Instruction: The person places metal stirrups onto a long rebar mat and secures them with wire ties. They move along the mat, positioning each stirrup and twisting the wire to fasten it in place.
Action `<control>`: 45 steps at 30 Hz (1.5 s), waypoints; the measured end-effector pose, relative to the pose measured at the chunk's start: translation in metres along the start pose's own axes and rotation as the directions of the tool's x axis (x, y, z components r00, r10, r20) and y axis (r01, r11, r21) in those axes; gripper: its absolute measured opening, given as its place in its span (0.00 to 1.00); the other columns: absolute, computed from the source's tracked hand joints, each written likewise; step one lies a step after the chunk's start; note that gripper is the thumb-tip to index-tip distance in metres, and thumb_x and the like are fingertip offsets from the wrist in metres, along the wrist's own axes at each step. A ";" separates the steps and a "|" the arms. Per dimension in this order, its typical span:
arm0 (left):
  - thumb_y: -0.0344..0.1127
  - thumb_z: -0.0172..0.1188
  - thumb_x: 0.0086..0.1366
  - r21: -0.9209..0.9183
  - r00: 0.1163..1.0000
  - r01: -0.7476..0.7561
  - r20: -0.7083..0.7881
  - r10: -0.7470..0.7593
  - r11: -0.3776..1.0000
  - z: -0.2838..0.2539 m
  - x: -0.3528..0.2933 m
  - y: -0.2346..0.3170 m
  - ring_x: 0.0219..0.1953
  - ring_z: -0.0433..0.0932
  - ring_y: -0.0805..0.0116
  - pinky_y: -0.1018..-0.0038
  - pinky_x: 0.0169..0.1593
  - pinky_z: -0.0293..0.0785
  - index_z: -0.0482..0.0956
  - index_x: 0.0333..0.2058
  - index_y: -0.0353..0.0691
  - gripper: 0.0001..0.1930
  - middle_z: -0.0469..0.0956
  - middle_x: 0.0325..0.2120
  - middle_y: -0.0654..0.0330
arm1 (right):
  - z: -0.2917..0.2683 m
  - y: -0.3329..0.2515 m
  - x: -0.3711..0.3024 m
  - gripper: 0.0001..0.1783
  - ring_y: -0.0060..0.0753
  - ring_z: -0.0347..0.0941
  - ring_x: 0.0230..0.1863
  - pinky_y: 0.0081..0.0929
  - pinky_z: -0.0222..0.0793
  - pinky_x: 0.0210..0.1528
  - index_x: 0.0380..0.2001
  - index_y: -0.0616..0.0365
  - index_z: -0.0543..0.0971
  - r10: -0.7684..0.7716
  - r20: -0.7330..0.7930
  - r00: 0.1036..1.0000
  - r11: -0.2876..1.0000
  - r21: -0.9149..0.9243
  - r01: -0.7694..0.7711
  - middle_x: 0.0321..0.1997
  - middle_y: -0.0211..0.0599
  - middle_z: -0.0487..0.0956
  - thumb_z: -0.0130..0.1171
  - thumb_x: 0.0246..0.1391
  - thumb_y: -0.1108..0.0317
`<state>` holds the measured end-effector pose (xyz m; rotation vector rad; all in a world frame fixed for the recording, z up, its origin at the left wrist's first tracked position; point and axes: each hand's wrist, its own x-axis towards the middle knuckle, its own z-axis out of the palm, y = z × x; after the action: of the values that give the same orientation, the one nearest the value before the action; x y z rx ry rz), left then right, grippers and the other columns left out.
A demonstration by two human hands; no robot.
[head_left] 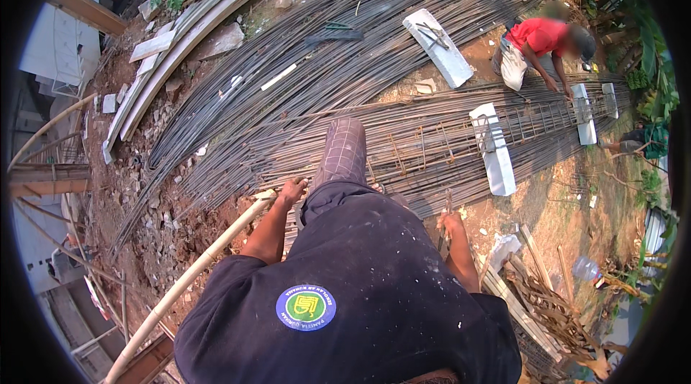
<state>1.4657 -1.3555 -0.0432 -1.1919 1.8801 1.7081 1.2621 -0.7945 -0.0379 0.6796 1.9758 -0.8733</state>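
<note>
Gripping slim metal tool (449,201) | right fingers (451,220) | rods (288,103): long, thin, grey-brown

Dark-grey rebar (374,28); white boards (499,170); grid-patterned trousers (345,146); red shirt (541,35).

Steel bars (288,103) lie across the ground ahead of the wearer, with long planks (188,33) beyond their left edge; a bar cage (432,148) extends rightward over blocks (498,172), and another block (448,60) sits on the bars farther ahead. A co-worker (540,42) is positioned behind the cage's right portion. The left hand (293,190) is beside a pole's (191,265) upper end, the right hand (453,223), containing a tool (449,199), is nearside of the bars, and a plastic bottle (586,269) lies farther right.
</note>
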 end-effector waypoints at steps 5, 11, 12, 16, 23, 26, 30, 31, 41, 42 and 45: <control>0.45 0.58 0.65 0.080 0.996 0.074 0.043 -0.078 0.994 -0.006 0.047 -0.037 0.48 0.80 0.58 0.68 0.50 0.74 0.78 0.54 0.33 0.25 0.82 0.45 0.50 | 0.007 -0.039 0.023 0.14 0.29 0.77 0.23 0.34 0.72 0.24 0.46 0.54 0.73 -0.002 -0.039 0.999 0.961 0.277 0.013 0.29 0.34 0.81 0.54 0.66 0.56; 0.50 0.58 0.65 0.078 0.976 0.159 0.141 -0.169 0.984 -0.028 0.128 0.049 0.27 0.78 0.65 0.65 0.30 0.74 0.82 0.46 0.37 0.22 0.83 0.28 0.54 | 0.048 -0.010 0.072 0.26 0.45 0.81 0.31 0.41 0.76 0.38 0.40 0.63 0.79 -0.074 0.033 0.997 0.993 -0.093 0.077 0.32 0.47 0.82 0.56 0.61 0.47; 0.51 0.57 0.67 0.269 0.994 0.070 0.060 -0.089 0.960 -0.056 0.158 0.004 0.25 0.76 0.66 0.66 0.28 0.72 0.82 0.45 0.37 0.21 0.82 0.27 0.56 | 0.066 -0.007 0.091 0.29 0.49 0.82 0.34 0.42 0.76 0.43 0.41 0.65 0.80 -0.228 0.148 0.962 0.929 -0.262 0.260 0.34 0.52 0.82 0.54 0.61 0.44; 0.44 0.56 0.70 -0.018 0.964 0.160 0.220 -0.152 0.987 -0.048 0.238 0.129 0.34 0.79 0.69 0.68 0.34 0.75 0.79 0.50 0.36 0.19 0.83 0.35 0.60 | 0.086 -0.074 0.068 0.29 0.50 0.82 0.39 0.41 0.75 0.49 0.42 0.65 0.81 0.183 0.059 0.981 0.779 -0.617 -0.108 0.38 0.55 0.83 0.49 0.62 0.45; 0.41 0.60 0.67 0.090 0.956 0.206 0.192 -0.220 0.974 -0.150 0.476 0.336 0.20 0.72 0.74 0.71 0.21 0.67 0.78 0.40 0.48 0.07 0.71 0.20 0.71 | 0.118 -0.232 0.055 0.14 0.46 0.80 0.35 0.42 0.76 0.36 0.33 0.57 0.79 0.049 0.022 0.999 0.929 0.365 -0.054 0.35 0.47 0.82 0.52 0.60 0.58; 0.40 0.57 0.69 -0.136 0.990 -0.090 0.094 0.103 0.987 -0.196 0.578 0.454 0.18 0.67 0.81 0.81 0.18 0.60 0.77 0.45 0.42 0.11 0.71 0.22 0.71 | 0.091 -0.280 0.103 0.13 0.41 0.79 0.39 0.41 0.74 0.34 0.43 0.51 0.77 -0.155 0.243 0.958 0.590 0.800 -0.107 0.43 0.41 0.82 0.51 0.63 0.58; 0.41 0.56 0.70 -0.255 0.933 -0.355 -0.038 0.357 0.900 -0.233 0.567 0.675 0.27 0.72 0.80 0.83 0.27 0.66 0.71 0.55 0.35 0.20 0.75 0.32 0.66 | 0.092 -0.482 0.080 0.13 0.36 0.77 0.36 0.34 0.71 0.33 0.44 0.49 0.77 0.110 -0.097 0.989 0.861 0.506 -0.046 0.41 0.36 0.81 0.54 0.64 0.54; 0.43 0.55 0.71 -0.215 0.885 -0.458 -0.015 0.465 0.863 -0.254 0.590 0.686 0.34 0.77 0.77 0.80 0.33 0.72 0.69 0.60 0.38 0.24 0.80 0.38 0.62 | 0.088 -0.506 0.087 0.14 0.33 0.75 0.35 0.33 0.70 0.34 0.42 0.49 0.78 0.063 -0.066 0.996 0.863 0.505 -0.021 0.39 0.34 0.81 0.56 0.63 0.53; 0.50 0.56 0.68 0.335 0.989 0.106 0.065 -0.136 0.936 -0.222 0.584 0.510 0.37 0.78 0.68 0.68 0.42 0.74 0.80 0.49 0.32 0.24 0.81 0.34 0.55 | 0.081 -0.648 0.190 0.17 0.30 0.74 0.27 0.38 0.68 0.30 0.35 0.62 0.79 -0.098 0.082 0.992 0.995 0.030 0.096 0.25 0.35 0.77 0.57 0.58 0.56; 0.50 0.56 0.67 0.468 0.989 0.111 0.037 -0.145 0.877 -0.218 0.569 0.476 0.40 0.80 0.63 0.63 0.45 0.74 0.81 0.47 0.33 0.24 0.82 0.36 0.52 | 0.080 -0.647 0.207 0.17 0.31 0.74 0.27 0.38 0.69 0.30 0.34 0.62 0.79 -0.097 0.052 0.994 0.987 -0.124 0.103 0.25 0.36 0.78 0.57 0.57 0.56; 0.47 0.55 0.66 0.638 0.887 0.207 0.197 -0.418 0.742 -0.206 0.542 0.463 0.35 0.78 0.64 0.63 0.37 0.73 0.79 0.36 0.37 0.17 0.77 0.28 0.56 | 0.073 -0.650 0.265 0.17 0.38 0.77 0.27 0.40 0.71 0.31 0.32 0.63 0.80 -0.061 0.078 0.995 0.946 -0.312 0.082 0.24 0.42 0.79 0.57 0.56 0.56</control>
<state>0.8531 -1.7718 -0.0873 -0.8339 1.6886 0.9277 0.6952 -1.2121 -0.0866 0.3902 2.0286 -0.5935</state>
